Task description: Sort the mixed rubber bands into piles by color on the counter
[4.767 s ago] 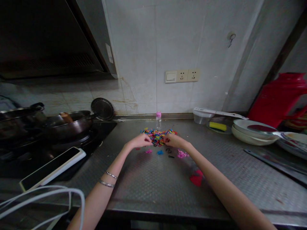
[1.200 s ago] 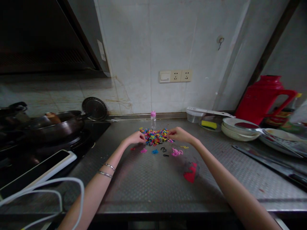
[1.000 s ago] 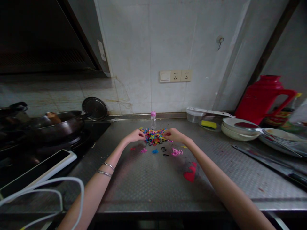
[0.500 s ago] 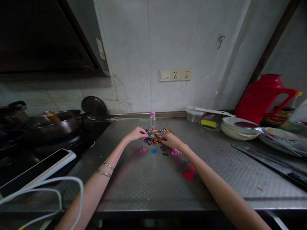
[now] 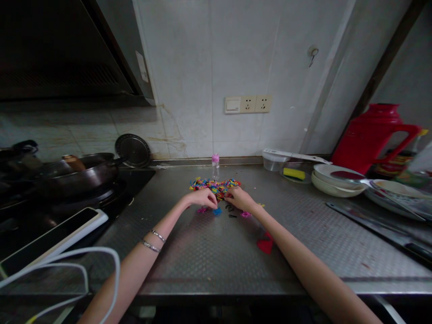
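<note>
A heap of small multicoloured rubber bands (image 5: 211, 183) lies on the metal counter. My left hand (image 5: 204, 197) is pinched just above a small blue bunch of bands (image 5: 217, 211); anything between its fingertips is too small to make out. At the heap's right edge, my right hand (image 5: 239, 198) has its fingers curled together, and what they grip is hidden. In front of the heap lie a pink bunch (image 5: 201, 210), several black bands (image 5: 232, 216) and another pink bunch (image 5: 246, 214) beneath my right wrist. Behind stands a small clear bottle with a pink cap (image 5: 215, 158).
A red piece (image 5: 265, 246) lies by my right forearm. To the left are a pan (image 5: 91, 173) on the stove and a device with white cables (image 5: 54, 238). On the right are a yellow sponge (image 5: 293, 173), stacked bowls (image 5: 334, 186), a knife (image 5: 371, 227) and a red thermos (image 5: 367, 139).
My left hand has moved right and toward me, from the heap's left edge to the blue bunch. My right hand has stayed at the heap's right edge with little movement.
</note>
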`<state>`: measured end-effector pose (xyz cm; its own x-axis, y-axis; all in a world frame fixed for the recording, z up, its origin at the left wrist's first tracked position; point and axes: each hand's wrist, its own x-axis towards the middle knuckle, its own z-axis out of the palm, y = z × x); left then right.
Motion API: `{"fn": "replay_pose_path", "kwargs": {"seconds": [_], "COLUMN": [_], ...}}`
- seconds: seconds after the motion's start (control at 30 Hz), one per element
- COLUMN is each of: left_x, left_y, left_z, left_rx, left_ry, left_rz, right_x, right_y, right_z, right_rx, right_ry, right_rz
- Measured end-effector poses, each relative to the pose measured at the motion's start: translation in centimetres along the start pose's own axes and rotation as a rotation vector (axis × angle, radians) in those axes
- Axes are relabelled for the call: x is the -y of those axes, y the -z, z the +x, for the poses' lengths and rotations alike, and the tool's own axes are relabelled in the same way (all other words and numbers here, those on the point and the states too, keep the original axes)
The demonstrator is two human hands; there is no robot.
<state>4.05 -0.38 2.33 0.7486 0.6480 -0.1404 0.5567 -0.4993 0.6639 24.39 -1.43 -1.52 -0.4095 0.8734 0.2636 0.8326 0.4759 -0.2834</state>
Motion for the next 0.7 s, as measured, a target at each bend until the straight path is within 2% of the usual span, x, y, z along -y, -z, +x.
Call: {"fn": "replay_pose_path", "kwargs": {"seconds": [0.3,0.43,0.57,0.7], "left_x": [2.2,2.9,3.3,3.3], "left_y": [0.4,0.1,-0.3,-0.4], "left_z": [0.7,1.1,1.5,1.5], "left_rx": [-0.277,-0.281,-0.263,-0.276], "left_ry": [0.055,0.04,0.008,-0.005], "left_rz": [0.035,0.049,0.08,0.098], "right_x": [-0.4,-0.7,-1.2,-1.3], "right_y": [-1.2,-0.7,1.3,3.1], "right_z": [0.2,0.3,0.3,-0.1], "right_rx": [-0.039,-0.055,-0.061,0.063], "right_ry": [0.051,0.07,0.069,0.079], "right_rz": [0.009,0.027,0.164,0.279]}}
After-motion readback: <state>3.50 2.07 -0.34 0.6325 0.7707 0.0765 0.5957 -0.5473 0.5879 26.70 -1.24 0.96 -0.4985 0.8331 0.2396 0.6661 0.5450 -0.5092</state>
